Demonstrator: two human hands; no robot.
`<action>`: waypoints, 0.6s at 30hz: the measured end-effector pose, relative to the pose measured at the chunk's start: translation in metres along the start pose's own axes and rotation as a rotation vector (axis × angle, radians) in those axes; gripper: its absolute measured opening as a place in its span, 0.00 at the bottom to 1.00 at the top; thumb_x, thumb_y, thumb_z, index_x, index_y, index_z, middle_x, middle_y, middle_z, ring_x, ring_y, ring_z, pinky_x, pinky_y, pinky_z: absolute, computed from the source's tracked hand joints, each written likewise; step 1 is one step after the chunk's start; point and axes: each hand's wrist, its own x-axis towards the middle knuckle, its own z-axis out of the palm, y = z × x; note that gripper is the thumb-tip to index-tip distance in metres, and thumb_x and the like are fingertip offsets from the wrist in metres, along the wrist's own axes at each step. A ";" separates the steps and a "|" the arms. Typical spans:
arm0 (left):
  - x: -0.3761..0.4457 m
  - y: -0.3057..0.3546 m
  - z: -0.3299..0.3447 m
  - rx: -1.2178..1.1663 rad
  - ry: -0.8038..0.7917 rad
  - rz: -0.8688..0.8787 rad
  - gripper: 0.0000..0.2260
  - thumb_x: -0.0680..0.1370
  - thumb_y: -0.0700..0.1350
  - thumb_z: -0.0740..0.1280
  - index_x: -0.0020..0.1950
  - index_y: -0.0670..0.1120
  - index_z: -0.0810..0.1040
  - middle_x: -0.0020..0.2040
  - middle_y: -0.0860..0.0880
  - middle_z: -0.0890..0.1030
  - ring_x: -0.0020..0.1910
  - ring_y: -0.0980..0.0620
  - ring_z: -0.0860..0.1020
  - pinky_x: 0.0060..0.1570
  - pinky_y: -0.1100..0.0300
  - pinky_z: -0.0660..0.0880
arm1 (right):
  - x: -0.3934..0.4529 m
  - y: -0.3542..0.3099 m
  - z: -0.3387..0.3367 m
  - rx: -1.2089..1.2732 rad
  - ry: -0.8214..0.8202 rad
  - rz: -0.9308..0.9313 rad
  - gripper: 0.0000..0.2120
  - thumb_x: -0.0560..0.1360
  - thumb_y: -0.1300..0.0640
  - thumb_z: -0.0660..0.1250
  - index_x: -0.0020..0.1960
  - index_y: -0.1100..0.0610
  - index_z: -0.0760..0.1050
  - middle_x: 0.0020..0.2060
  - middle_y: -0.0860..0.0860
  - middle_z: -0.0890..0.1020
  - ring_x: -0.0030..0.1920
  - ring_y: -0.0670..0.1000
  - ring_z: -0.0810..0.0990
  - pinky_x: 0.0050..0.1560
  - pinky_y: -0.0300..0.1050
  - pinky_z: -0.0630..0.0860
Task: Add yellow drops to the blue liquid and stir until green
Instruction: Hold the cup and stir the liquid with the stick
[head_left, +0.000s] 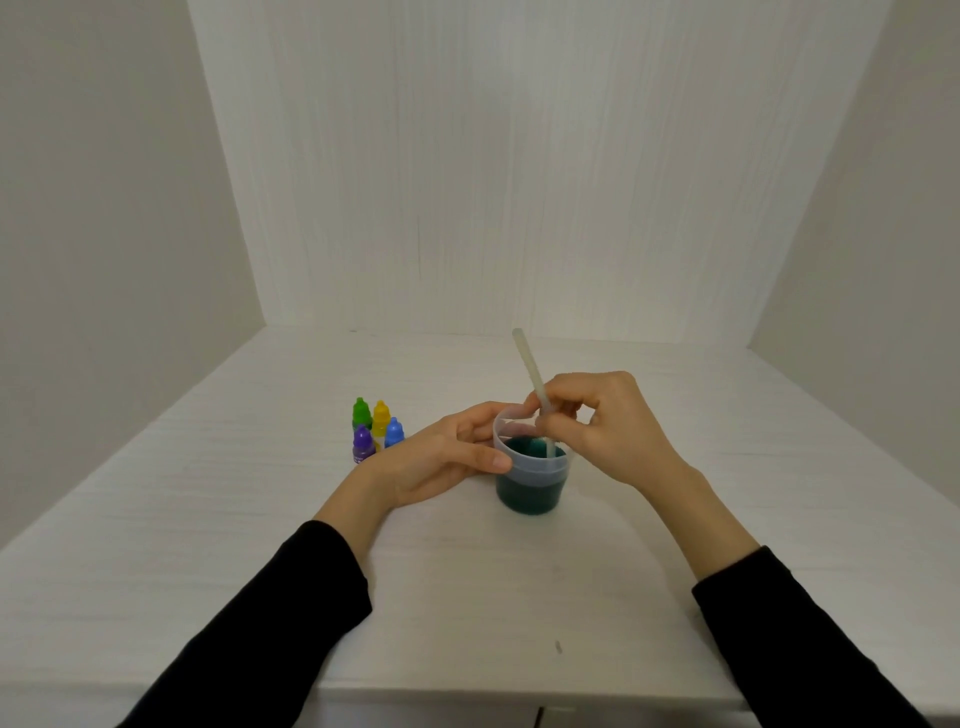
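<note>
1. Teal-green liquid fills the lower part of a clear plastic cup, which stands on the white table between the two hands.
2. Left hand: fingers and thumb curl round the cup's left wall just under the rim and hold it upright.
3. Right hand: thumb and fingertips pinch a translucent white stirring stick just above the cup's mouth.
4. Stick tilts slightly; its top end rises above and behind the right hand, and its lower end dips into the liquid.
5. Four small dropper bottles stand clustered just beyond the left hand, on its outer side: green-capped bottle, yellow-capped bottle, blue-capped bottle, purple-capped bottle. All are capped and upright.
6. Black sleeves cover both forearms to the wrists.
</note>
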 end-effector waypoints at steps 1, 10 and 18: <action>0.000 0.000 0.000 0.009 0.000 0.004 0.28 0.71 0.35 0.68 0.71 0.47 0.70 0.67 0.48 0.77 0.66 0.50 0.75 0.61 0.57 0.73 | -0.001 -0.002 0.000 0.043 -0.007 -0.017 0.17 0.70 0.63 0.69 0.38 0.39 0.78 0.34 0.49 0.83 0.35 0.48 0.78 0.39 0.44 0.77; 0.001 0.000 0.001 0.002 -0.009 0.022 0.34 0.71 0.33 0.67 0.76 0.48 0.64 0.72 0.48 0.72 0.72 0.50 0.70 0.70 0.49 0.67 | 0.002 -0.001 0.012 0.085 -0.045 0.029 0.05 0.73 0.56 0.70 0.48 0.54 0.82 0.41 0.48 0.85 0.44 0.46 0.82 0.49 0.40 0.78; 0.000 0.000 0.000 -0.019 -0.006 0.004 0.31 0.68 0.38 0.72 0.70 0.47 0.70 0.66 0.47 0.78 0.66 0.50 0.75 0.60 0.58 0.73 | 0.006 0.006 0.010 -0.104 -0.013 0.039 0.06 0.76 0.56 0.65 0.51 0.50 0.80 0.44 0.43 0.81 0.42 0.43 0.79 0.45 0.36 0.75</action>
